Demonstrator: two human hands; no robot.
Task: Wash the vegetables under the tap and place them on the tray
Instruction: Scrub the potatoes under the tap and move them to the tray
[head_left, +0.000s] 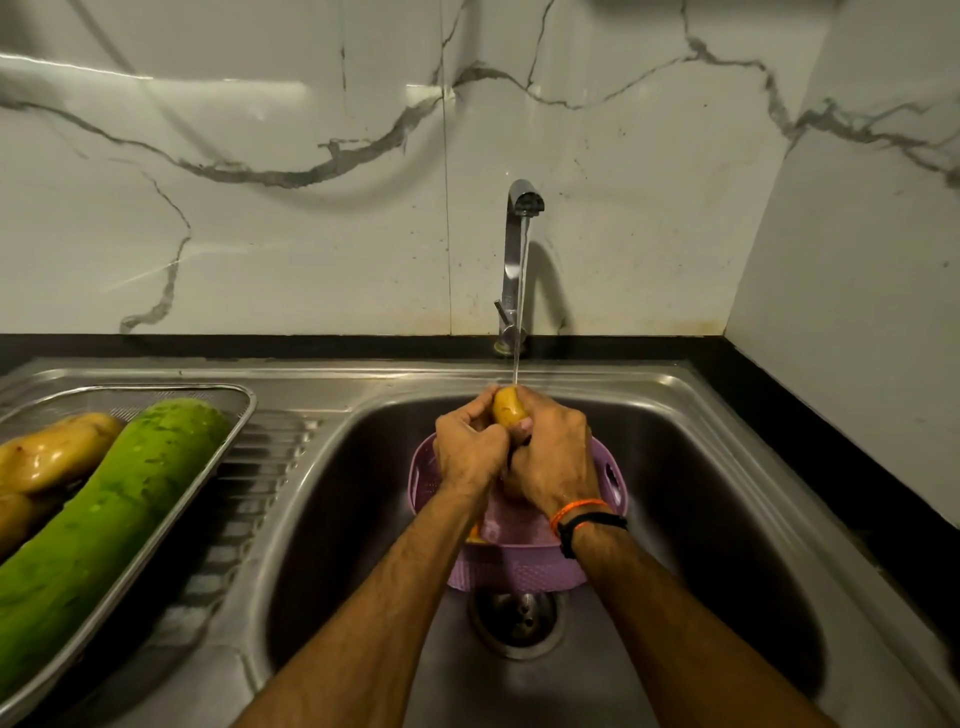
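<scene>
Two hands wrapped around one yellowish potato (508, 408), held up over the sink (727, 519) right under the tap (519, 249); the thin stream of water (521, 312) lands on its top end. Left hand (467, 447) has its fingers curled round the left side of the potato, right hand (553, 452) curls round the right side and front, so only the top of the thing pokes out between them; both grips look snug, knuckles up toward the camera. Right wrist has an orange thread band (576, 512) and a black band (592, 527) just below it.

Directly under the hands sits a lilac plastic colander (519, 569) in the sink bowl, mostly hidden by the forearms; a bit of something orange (474, 535) shows at its left edge, can't tell what it is. The drain (519, 623) is just in front of the colander.

Off to the left, on the ribbed draining board (249, 509), there's a steel mesh tray (228, 415); lying in it is a long green gourd (104, 519), wet, running diagonally, and beside it on the left a couple more wet yellow-brown potatoes (52, 457), touching the gourd. Behind everything is a white marble-look wall (260, 234) with grey veins, and a black counter edge (831, 452) runs round the sink
</scene>
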